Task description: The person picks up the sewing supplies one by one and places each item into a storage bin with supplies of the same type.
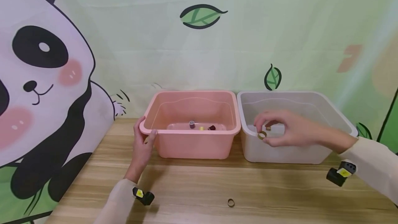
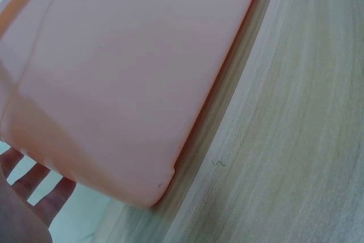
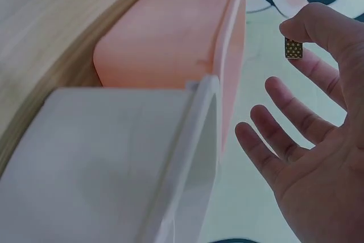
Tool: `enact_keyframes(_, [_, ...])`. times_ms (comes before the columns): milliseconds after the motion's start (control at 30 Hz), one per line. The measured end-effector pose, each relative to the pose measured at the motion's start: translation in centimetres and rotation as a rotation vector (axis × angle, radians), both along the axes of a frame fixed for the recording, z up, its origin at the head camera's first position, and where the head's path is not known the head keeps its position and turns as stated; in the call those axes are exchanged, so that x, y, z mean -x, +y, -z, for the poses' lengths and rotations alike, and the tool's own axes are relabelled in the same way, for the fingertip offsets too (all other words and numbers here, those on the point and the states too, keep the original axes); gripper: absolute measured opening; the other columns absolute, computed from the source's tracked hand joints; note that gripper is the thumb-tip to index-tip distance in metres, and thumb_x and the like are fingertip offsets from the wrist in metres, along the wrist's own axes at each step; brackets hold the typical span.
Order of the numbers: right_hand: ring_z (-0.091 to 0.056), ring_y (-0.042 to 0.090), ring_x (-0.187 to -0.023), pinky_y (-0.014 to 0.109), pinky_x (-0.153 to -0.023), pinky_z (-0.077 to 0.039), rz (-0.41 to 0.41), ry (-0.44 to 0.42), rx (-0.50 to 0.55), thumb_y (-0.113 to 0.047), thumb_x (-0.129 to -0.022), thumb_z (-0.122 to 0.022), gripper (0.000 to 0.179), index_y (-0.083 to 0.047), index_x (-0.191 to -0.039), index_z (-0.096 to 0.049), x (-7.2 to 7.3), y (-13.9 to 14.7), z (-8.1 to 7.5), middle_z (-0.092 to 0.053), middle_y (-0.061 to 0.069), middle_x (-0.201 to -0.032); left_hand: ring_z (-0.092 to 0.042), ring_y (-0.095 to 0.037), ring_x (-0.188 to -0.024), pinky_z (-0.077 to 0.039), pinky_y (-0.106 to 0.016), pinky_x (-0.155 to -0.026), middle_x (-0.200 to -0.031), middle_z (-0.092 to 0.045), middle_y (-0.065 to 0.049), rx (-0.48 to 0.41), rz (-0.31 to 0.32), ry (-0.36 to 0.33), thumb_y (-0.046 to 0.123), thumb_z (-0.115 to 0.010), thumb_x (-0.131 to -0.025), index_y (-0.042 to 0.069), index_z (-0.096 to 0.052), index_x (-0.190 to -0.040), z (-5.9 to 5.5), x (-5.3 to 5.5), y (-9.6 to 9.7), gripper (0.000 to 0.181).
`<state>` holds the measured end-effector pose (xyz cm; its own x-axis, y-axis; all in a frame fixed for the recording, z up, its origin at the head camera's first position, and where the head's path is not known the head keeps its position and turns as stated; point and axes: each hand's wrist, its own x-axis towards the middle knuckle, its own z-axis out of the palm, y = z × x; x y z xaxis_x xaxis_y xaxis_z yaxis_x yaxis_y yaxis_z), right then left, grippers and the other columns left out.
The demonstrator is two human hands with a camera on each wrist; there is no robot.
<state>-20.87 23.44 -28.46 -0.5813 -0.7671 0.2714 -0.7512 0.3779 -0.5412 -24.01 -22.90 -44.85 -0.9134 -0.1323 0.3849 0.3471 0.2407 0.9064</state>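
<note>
My left hand [image 1: 142,148] grips the front left corner of the pink plastic bin [image 1: 192,144], thumb over the rim and fingers along the side. In the left wrist view those fingers [image 2: 54,200] show beside the bin's end wall. My right hand [image 1: 290,129] pinches a gold ring [image 1: 262,135] between thumb and forefinger, overlapping the front of the white bin [image 1: 289,154] in the head view. Seen from the right wrist, the ring [image 3: 293,48] has a dotted, dark-and-gold band, and the other fingers are spread. A small copper-coloured piece [image 1: 268,128] lies inside the white bin, partly hidden by the hand.
Inside the pink bin lie a grey ring-like piece [image 1: 191,124], a yellow piece [image 1: 201,128] and a dark piece [image 1: 212,127]. Another ring [image 1: 231,202] lies on the wooden table [image 1: 192,186] near the front. Behind the bins hangs a panda-printed backdrop [image 1: 140,44].
</note>
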Motion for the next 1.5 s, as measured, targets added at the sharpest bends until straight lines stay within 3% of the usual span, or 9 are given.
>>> enact_keyframes(167, [-0.059,0.009,-0.098,0.040,-0.093,-0.056,0.073,0.028,-0.043,-0.005,-0.088,-0.078,0.026,-0.024,-0.102,-0.067,1.4,0.7,-0.6,-0.064,-0.012,-0.101,-0.045,-0.031,-0.136,-0.046,-0.019,-0.100,-0.159,-0.035,-0.001,0.003,0.000,0.003,0.032,-0.057,-0.106,0.031,-0.021,-0.159,0.0,0.1,0.0,0.064])
enact_keyframes(400, [-0.060,0.010,-0.098,0.042,-0.094,-0.055,0.158,0.017,-0.104,-0.007,-0.088,-0.077,0.022,-0.021,-0.103,-0.068,3.2,1.8,-1.3,-0.065,-0.013,-0.100,-0.045,-0.030,-0.136,-0.047,-0.027,-0.105,-0.160,-0.034,0.002,0.002,-0.001,-0.004,0.034,-0.057,-0.106,0.033,-0.021,-0.159,0.0,0.0,0.1,0.065])
enact_keyframes(733, [-0.058,0.015,-0.103,0.041,-0.097,-0.052,0.273,-0.012,-0.130,-0.010,-0.090,-0.077,0.019,-0.018,-0.104,-0.069,5.4,3.2,-1.6,-0.065,-0.007,-0.106,-0.046,-0.030,-0.134,-0.048,-0.022,-0.100,-0.158,-0.036,-0.001,-0.007,-0.005,0.014,0.028,-0.057,-0.106,0.031,-0.023,-0.159,0.2,0.3,0.0,0.063])
enact_keyframes(1033, [-0.058,0.028,-0.111,0.055,-0.100,-0.049,0.347,-0.069,-0.146,-0.008,-0.090,-0.076,0.019,-0.011,-0.106,-0.069,7.5,4.0,-1.5,-0.066,0.002,-0.108,-0.046,-0.029,-0.134,-0.048,-0.025,-0.102,-0.158,-0.036,0.001,-0.004,-0.007,0.007,0.030,-0.057,-0.106,0.032,-0.023,-0.158,0.3,0.2,0.0,0.063])
enact_keyframes(1367, [-0.057,0.036,-0.114,0.058,-0.099,-0.048,0.431,-0.090,-0.195,-0.013,-0.092,-0.075,0.015,-0.011,-0.106,-0.070,9.6,5.6,-1.9,-0.065,0.007,-0.112,-0.046,-0.030,-0.136,-0.048,-0.027,-0.103,-0.158,-0.036,0.000,-0.010,-0.001,0.010,0.030,-0.057,-0.106,0.030,-0.023,-0.159,0.4,0.2,-0.1,0.063])
enact_keyframes(1500, [-0.057,0.038,-0.115,0.057,-0.098,-0.048,0.457,-0.079,-0.210,-0.015,-0.092,-0.075,0.016,-0.010,-0.106,-0.070,10.5,6.2,-1.7,-0.066,0.008,-0.111,-0.046,-0.029,-0.136,-0.048,-0.035,-0.106,-0.158,-0.036,0.002,-0.003,-0.004,0.012,0.031,-0.058,-0.105,0.031,-0.023,-0.158,0.2,0.2,-0.1,0.063])
